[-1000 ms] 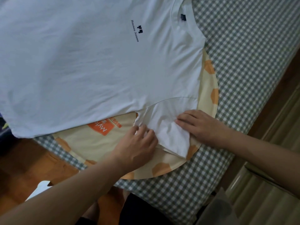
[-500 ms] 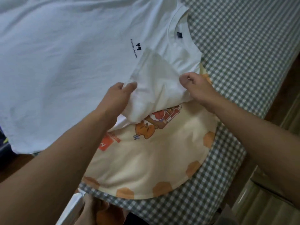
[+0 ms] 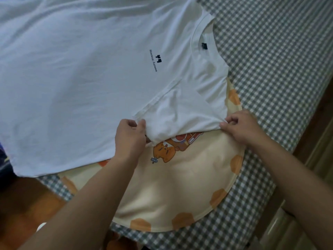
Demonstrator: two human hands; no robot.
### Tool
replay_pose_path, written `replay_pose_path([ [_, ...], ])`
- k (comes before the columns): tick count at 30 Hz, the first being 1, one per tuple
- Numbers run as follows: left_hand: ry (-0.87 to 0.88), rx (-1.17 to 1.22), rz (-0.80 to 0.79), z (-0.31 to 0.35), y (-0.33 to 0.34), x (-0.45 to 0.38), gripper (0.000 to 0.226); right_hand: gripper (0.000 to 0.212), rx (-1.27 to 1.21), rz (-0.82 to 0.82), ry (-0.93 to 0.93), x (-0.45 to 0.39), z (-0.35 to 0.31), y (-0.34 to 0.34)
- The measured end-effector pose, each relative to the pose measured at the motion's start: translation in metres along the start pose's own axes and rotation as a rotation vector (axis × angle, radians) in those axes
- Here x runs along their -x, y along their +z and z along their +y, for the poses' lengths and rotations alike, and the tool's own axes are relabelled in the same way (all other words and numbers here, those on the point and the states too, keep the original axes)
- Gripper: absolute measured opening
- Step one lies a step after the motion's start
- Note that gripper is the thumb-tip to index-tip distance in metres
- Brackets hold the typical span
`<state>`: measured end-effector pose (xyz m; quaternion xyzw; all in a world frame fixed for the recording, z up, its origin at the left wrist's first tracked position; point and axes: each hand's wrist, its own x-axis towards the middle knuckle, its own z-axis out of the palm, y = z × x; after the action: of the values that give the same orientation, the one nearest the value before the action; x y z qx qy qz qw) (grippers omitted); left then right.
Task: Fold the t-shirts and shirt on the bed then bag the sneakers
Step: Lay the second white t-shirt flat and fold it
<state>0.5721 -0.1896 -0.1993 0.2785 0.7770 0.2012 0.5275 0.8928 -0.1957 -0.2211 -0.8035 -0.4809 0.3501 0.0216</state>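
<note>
Now white t-shirt lies spread on the checked bed, sleeve folded in over the chest. Left hand pinches the fold's near edge; right hand pinches the shoulder end. Round cream cushion with orange patches lies under the shirt's near side.

- Green-and-white checked bedsheet covering the mattress.
- Round cream mat with orange patches lying on it.
- Brown wooden floor at lower left.
- Soft, dim light.
</note>
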Motion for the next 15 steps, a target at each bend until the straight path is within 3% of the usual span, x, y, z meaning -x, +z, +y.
replay_pose_path([
  [4, 0.128, -0.226, -0.014, -0.005, 0.003, 0.011, 0.058, 0.031, -0.016, 0.009, 0.021, 0.008, -0.007, 0.007],
  [9, 0.385, -0.659, 0.16, -0.011, -0.003, 0.013, 0.052, 0.026, 0.159, 0.213, 0.057, 0.021, -0.017, 0.02],
  [10, 0.541, -0.761, 0.201, -0.013, -0.006, 0.013, 0.052, 0.026, 0.155, 0.304, -0.005, 0.025, -0.017, 0.022],
  [12, 0.953, -0.901, 0.154, -0.019, -0.007, 0.015, 0.055, 0.033, 0.215, 0.479, -0.332, 0.033, -0.026, 0.028],
  [13, 1.114, -0.965, 0.063, -0.025, -0.006, 0.013, 0.061, 0.041, 0.264, 0.483, -0.548, 0.034, -0.035, 0.034],
  [15, 1.184, -1.117, -0.136, -0.038, -0.003, 0.001, 0.071, 0.064, 0.355, 0.285, -0.874, 0.025, -0.053, 0.045],
])
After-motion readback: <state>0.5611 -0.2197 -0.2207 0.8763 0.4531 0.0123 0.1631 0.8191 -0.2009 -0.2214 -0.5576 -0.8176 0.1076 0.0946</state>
